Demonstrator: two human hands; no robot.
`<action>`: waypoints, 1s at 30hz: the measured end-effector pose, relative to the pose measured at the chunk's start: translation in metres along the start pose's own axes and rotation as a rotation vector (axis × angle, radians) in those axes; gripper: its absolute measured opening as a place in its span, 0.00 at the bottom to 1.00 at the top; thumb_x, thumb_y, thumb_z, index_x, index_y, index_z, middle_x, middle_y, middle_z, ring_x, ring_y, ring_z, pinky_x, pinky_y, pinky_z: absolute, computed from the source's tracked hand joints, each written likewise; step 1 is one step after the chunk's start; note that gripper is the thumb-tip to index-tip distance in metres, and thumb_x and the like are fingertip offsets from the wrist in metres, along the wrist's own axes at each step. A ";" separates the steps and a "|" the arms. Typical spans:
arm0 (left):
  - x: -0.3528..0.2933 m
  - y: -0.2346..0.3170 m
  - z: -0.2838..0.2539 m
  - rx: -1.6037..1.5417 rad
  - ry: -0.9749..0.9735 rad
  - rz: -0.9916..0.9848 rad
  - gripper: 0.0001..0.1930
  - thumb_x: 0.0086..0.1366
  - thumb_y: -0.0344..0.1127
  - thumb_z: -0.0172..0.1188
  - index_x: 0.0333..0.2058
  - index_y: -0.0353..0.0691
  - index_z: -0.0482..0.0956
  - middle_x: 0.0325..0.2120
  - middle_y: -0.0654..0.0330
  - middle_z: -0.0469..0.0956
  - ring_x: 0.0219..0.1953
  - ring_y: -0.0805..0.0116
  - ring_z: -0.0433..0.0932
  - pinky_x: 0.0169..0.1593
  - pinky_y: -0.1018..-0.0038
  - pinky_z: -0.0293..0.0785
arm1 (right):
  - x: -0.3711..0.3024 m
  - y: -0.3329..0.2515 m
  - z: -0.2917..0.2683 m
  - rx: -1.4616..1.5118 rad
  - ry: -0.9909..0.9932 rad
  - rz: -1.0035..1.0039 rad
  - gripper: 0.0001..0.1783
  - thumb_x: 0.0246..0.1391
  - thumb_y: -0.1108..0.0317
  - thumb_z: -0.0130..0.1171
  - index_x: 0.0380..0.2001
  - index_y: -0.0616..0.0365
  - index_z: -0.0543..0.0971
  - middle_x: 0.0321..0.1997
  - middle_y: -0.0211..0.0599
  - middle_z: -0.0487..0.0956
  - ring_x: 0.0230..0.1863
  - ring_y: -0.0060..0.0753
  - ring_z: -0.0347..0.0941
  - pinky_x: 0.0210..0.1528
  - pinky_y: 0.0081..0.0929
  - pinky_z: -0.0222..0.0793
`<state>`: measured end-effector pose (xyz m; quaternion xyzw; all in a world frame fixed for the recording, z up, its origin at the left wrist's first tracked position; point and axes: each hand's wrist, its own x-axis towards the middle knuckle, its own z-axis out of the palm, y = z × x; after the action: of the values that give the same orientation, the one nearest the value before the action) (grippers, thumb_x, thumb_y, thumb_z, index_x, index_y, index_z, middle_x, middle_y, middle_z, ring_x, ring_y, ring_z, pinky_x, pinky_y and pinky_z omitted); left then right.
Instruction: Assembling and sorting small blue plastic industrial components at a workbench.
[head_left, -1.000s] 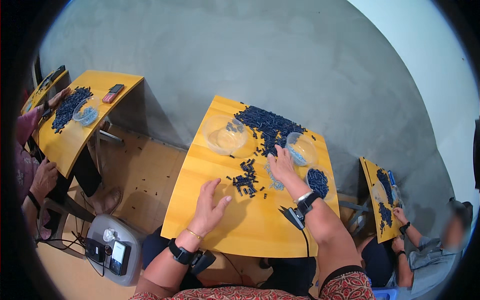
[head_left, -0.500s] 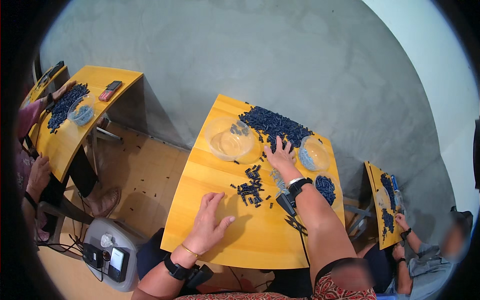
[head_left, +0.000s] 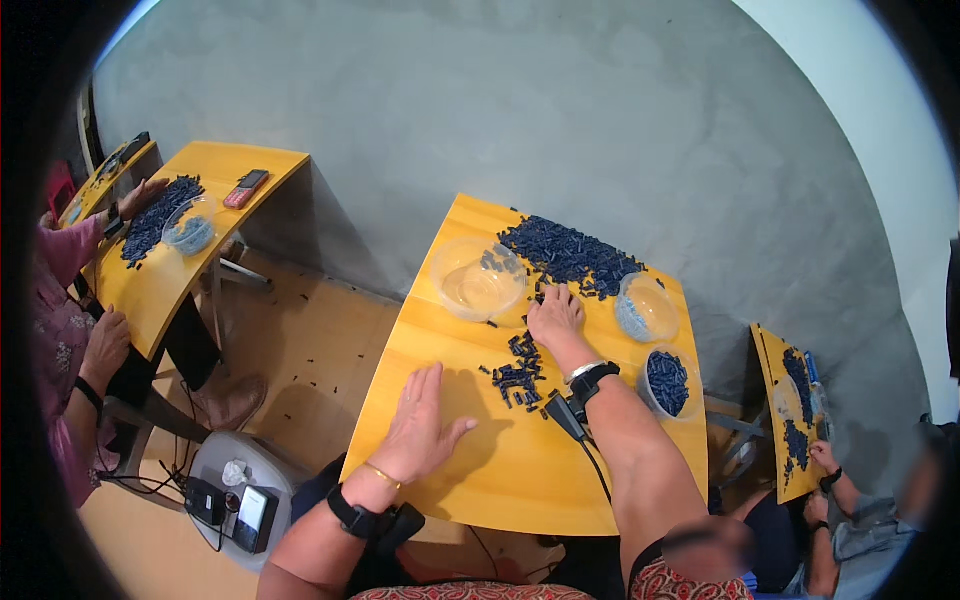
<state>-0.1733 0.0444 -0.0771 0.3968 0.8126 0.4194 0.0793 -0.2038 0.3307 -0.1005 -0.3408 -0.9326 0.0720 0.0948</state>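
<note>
My right hand [head_left: 557, 318] rests at the near edge of a large heap of small dark blue tube-shaped pieces [head_left: 575, 255]. Its fingers are curled down, and what lies beneath them is hidden. A smaller scatter of dark blue pieces [head_left: 517, 375] lies just left of the right wrist. Above the near left of the table [head_left: 440, 490], my left hand [head_left: 420, 425] is open, fingers stretched and thumb apart, holding nothing. Left of the heap stands a clear round bowl [head_left: 470, 312]. On the right are a bowl with light blue bits [head_left: 631, 318] and a tub of dark blue pieces [head_left: 668, 383].
A grey wall [head_left: 560, 110] rises behind my table. At left, a person works at another yellow table [head_left: 235, 158] with a similar heap, a bowl and a phone [head_left: 246, 189]. A grey stool [head_left: 270, 470] carries devices and cables. Another person sits at a table [head_left: 767, 430] at right.
My right hand has drawn back from over the heap to its near edge, its spread fingers now curled. The left hand stays raised and open. The whole view has shifted slightly.
</note>
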 end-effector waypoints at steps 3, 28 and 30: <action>0.008 0.000 0.000 0.040 -0.017 -0.013 0.42 0.51 0.43 0.62 0.54 0.21 0.48 0.54 0.37 0.54 0.58 0.43 0.52 0.60 0.61 0.50 | -0.010 -0.009 -0.007 0.056 -0.099 -0.003 0.25 0.52 0.60 0.44 0.51 0.59 0.63 0.61 0.42 0.54 0.62 0.51 0.45 0.62 0.44 0.38; 0.070 -0.011 0.046 0.474 -0.182 0.181 0.67 0.32 0.75 0.56 0.57 0.23 0.42 0.58 0.39 0.49 0.62 0.47 0.44 0.62 0.54 0.36 | -0.105 -0.012 -0.002 0.325 0.082 -0.571 0.19 0.48 0.68 0.47 0.46 0.60 0.68 0.51 0.42 0.66 0.55 0.45 0.56 0.58 0.37 0.50; 0.068 -0.010 0.046 0.464 -0.182 0.190 0.67 0.32 0.75 0.56 0.57 0.23 0.42 0.58 0.39 0.49 0.62 0.46 0.45 0.62 0.54 0.37 | -0.108 -0.013 0.002 0.382 0.120 -0.606 0.19 0.49 0.68 0.47 0.46 0.60 0.68 0.50 0.41 0.67 0.54 0.45 0.57 0.57 0.38 0.51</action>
<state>-0.2037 0.1176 -0.0997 0.5150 0.8356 0.1901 0.0192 -0.1312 0.2510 -0.1138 -0.0287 -0.9538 0.1933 0.2283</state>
